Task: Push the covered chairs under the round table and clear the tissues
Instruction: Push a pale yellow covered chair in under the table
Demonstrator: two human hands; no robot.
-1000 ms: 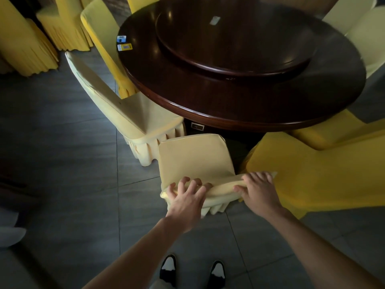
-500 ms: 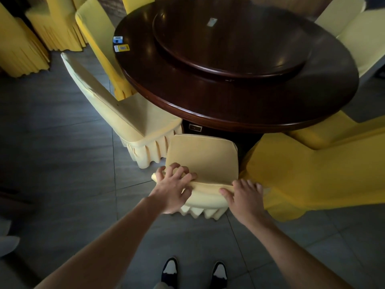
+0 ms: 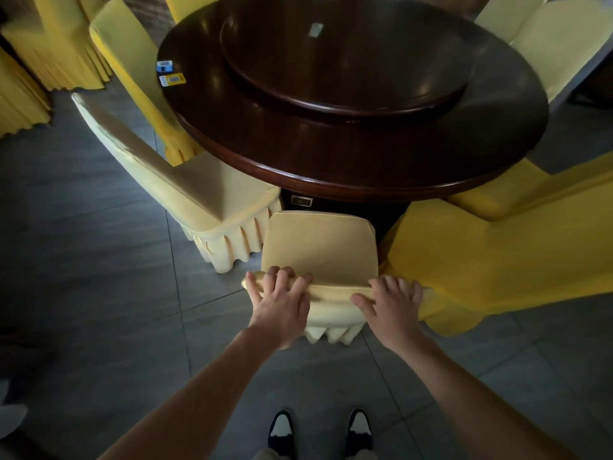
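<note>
With both hands, left hand (image 3: 280,307) and right hand (image 3: 389,308), gripping its backrest, fingers curled over, we've slid the pale covered chair (image 3: 320,250) closer under the round table (image 3: 331,167).

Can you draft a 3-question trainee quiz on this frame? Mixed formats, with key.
1. True or false: both hands grip the top of the chair backrest.
2. Multiple choice: the two small packets lie on the
A. turntable
B. table's outer ring, left side
C. floor
3. Fill in: the chair's seat is ___ fully under the table.

Key
1. True: the left hand and right hand both curl over the backrest's top edge.
2. B. A third small packet lies on the turntable.
3. Not yet: the whole seat still shows in front of the table edge.
</note>
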